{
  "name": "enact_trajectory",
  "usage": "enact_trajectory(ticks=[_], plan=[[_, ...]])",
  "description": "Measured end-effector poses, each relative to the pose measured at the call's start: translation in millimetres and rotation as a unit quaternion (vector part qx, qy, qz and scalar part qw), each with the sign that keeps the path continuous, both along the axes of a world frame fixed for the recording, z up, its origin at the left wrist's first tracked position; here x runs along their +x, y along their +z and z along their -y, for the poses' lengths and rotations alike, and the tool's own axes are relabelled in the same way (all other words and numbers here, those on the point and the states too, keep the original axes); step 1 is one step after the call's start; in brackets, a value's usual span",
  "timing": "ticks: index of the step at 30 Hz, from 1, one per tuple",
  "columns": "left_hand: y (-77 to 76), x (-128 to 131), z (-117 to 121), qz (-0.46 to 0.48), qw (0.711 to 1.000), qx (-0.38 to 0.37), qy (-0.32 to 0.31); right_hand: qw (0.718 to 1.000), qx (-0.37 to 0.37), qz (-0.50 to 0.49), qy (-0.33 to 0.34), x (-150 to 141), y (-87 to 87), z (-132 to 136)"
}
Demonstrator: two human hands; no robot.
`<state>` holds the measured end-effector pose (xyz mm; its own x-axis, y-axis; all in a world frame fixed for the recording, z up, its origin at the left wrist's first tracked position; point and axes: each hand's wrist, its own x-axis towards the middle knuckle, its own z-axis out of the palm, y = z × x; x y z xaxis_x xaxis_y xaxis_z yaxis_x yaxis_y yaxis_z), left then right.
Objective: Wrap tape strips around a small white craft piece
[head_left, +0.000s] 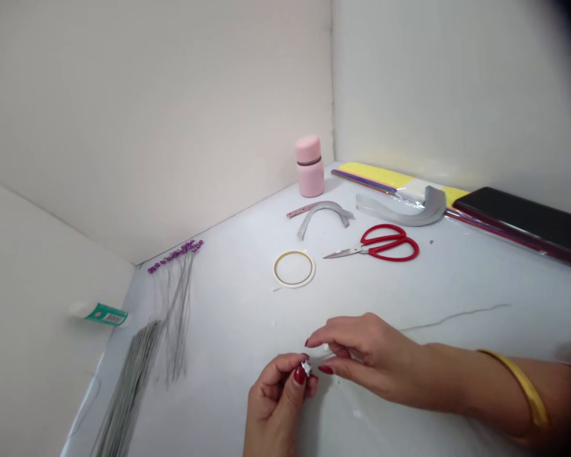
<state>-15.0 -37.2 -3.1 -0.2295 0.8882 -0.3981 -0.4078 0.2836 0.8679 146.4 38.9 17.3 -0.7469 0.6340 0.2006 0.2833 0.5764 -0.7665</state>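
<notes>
Fingers [285,371] of left hand [276,400] pinched narrow on small silvery folded piece [306,367], held just above white tabletop [228,317], lower middle of view. Right hand [366,355] just beside it, reaching in from right, thumb and index fingertips [316,339] a narrow gap apart, no visible hold on anything. Piece partly hidden by left fingers, exact shape hard to tell. Likely very light, thin, foil-like, stiff mainly along folds, easily crushed or slipped; best taken by flat faces between finger pads, not nail edges.

Loose grey wire [457,316] lying right of hands. Red-handled scissors [375,244] closed, farther up, near curved silver strips [323,212] and roll of gold-edged tape [294,268]. Silver band in clear wrap [423,206] on yellow sheets [375,174] along back wall, black phone-like slab [518,219] beside them. Upright pink jar [309,166] near back corner. Purple-tipped wire stems [174,256] and grey wire bundle [128,387] at left, green-labelled glue tube [99,313] beyond them. Yellow band [518,393] around right forearm.
</notes>
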Motion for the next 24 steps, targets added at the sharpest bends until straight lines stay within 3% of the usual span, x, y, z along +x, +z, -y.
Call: enact_trajectory(ticks=[5, 11, 14, 17, 21, 24], plan=[[-0.5, 5, -3, 0.063, 0.998, -0.025, 0.007, 0.999, 0.003, 0.006, 0.053, 2, 0.7, 1], [0.0, 6, -3, 0.071, 0.997, -0.02, 0.006, 0.998, -0.006, 0.009, 0.07, 1, 0.7, 2], [-0.2, 7, 1, -0.019, 1.0, -0.004, 0.001, 0.998, 0.005, 0.007, 0.066, 1, -0.9, 4], [-2.2, 8, 7, -0.15, 0.986, 0.065, 0.016, 0.998, 0.024, -0.003, 0.05, 0, -2.5, 6], [-5.1, 7, 13, -0.344, 0.921, 0.181, 0.006, 0.998, 0.042, -0.021, 0.042, -1, -2.9, 7], [-6.6, 4, 15, -0.431, 0.872, 0.231, -0.01, 0.998, 0.043, -0.02, 0.042, -1, -2.7, 6]])
